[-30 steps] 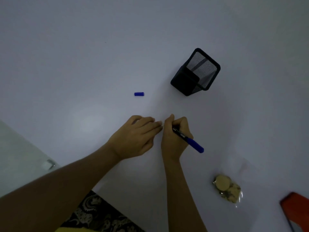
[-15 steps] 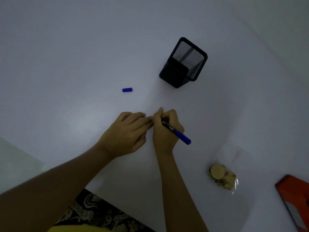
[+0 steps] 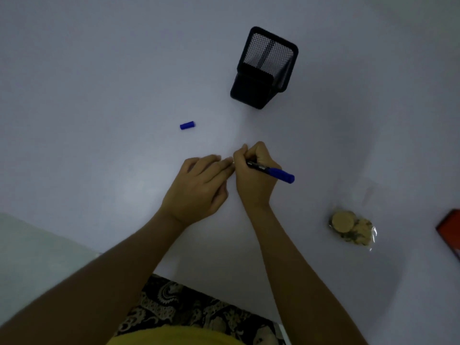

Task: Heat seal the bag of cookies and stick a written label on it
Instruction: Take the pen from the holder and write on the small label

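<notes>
My right hand (image 3: 254, 175) grips a blue marker (image 3: 276, 172) with its tip pointing down at the white table (image 3: 99, 95), just where my left fingertips meet it. My left hand (image 3: 199, 188) lies flat on the table, fingers pressed down beside the marker tip. What lies under the fingers is hidden, so no label can be made out. The marker's blue cap (image 3: 187, 125) lies loose to the upper left of my hands. A clear bag of cookies (image 3: 352, 227) rests on the table to the right, apart from both hands.
A black mesh pen holder (image 3: 265, 68) stands behind my hands. A red object (image 3: 450, 232) is cut off by the right frame edge. The table's near edge runs along the lower left, with patterned fabric (image 3: 194, 307) below it.
Both hands stay together at the marker tip. The view has shifted, so the pen holder and cookie bag sit differently in the frame; nothing on the table has visibly moved.
</notes>
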Demonstrator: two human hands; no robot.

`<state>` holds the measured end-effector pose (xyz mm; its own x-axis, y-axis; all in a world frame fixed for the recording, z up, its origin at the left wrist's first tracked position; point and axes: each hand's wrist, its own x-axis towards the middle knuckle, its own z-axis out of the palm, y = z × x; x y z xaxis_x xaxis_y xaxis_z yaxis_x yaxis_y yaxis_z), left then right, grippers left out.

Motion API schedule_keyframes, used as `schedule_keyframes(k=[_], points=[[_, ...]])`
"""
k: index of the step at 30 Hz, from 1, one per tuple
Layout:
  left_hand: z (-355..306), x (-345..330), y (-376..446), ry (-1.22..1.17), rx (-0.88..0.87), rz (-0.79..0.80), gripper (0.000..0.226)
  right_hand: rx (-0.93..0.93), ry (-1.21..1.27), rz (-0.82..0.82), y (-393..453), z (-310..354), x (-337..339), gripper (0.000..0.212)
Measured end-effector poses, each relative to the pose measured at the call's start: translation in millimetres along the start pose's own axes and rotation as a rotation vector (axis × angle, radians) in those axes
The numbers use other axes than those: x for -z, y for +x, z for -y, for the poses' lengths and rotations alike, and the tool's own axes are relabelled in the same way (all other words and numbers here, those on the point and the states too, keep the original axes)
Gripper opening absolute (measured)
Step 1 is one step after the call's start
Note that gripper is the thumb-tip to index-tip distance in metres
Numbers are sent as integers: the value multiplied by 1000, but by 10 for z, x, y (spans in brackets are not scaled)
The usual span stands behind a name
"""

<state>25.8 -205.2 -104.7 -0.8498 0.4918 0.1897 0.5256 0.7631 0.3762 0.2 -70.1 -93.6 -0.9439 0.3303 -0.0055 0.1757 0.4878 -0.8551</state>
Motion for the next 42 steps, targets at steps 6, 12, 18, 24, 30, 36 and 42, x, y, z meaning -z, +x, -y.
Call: schedule_keyframes(k=[6, 12, 18, 24, 30, 36, 42], points=[[8, 23, 7, 9, 11, 4, 35, -18, 41, -34, -9, 55, -11, 31], [-4, 22, 21, -3, 32, 37, 35, -63, 92, -70, 3, 20, -18, 33], [-28, 27, 22, 1, 51, 68, 36, -80, 151, -84, 12, -16, -8, 36], [-22, 25, 18, 6, 62, 83, 38, -71, 181, -78, 16, -50, -29, 34], [-17, 17, 2, 16, 62, 90, 38, -67, 167, -130, 14, -68, -32, 36], [-22, 7, -11, 22, 56, 73, 38, -58, 165, -133, -3, -70, -23, 42], [-6, -3, -6, 24, 56, 69, 39, -60, 151, -131, 16, -58, -19, 42]])
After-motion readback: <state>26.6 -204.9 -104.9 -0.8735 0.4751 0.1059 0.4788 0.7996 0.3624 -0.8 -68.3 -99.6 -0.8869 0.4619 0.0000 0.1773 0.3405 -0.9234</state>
